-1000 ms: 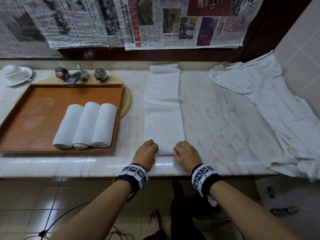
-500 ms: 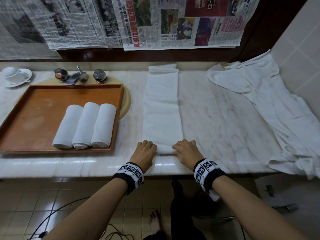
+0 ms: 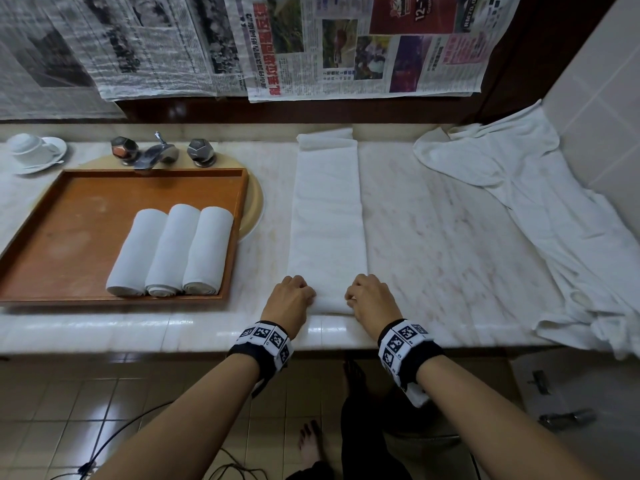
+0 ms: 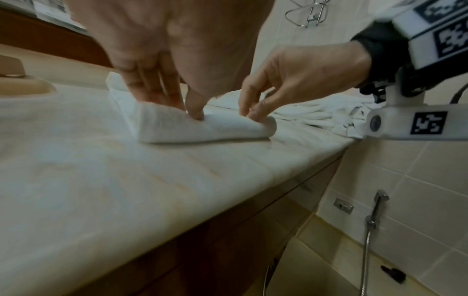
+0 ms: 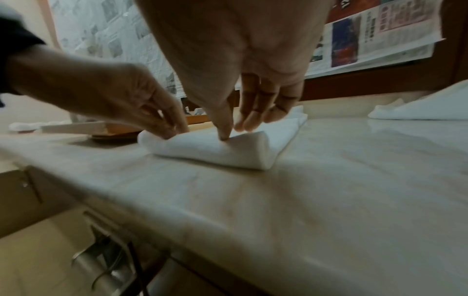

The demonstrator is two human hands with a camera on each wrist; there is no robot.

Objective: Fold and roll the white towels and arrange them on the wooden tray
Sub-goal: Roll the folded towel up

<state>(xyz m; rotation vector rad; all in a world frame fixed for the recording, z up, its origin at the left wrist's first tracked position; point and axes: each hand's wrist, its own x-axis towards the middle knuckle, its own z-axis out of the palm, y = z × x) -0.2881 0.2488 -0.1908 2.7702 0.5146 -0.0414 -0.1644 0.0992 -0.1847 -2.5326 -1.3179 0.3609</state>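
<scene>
A white towel [image 3: 327,216] folded into a long strip lies on the marble counter, running away from me. Its near end is turned up into a small roll [image 4: 202,128] [image 5: 215,150]. My left hand [image 3: 291,299] [image 4: 177,108] grips the roll's left end, thumb pressed into it and fingers over the top. My right hand [image 3: 369,297] [image 5: 238,128] grips the right end the same way. To the left, the wooden tray [image 3: 52,216] holds three rolled white towels [image 3: 171,251] side by side near its right wall.
A loose pile of white towels [image 3: 540,209] spreads over the counter's right side against the tiled wall. A faucet [image 3: 156,155] and a cup on a saucer [image 3: 31,152] stand behind the tray. Newspaper covers the back wall. The counter's front edge [image 3: 173,337] lies just under my wrists.
Both hands have crept a little forward along the strip, and the towel's near end has curled up into a small roll under my fingers.
</scene>
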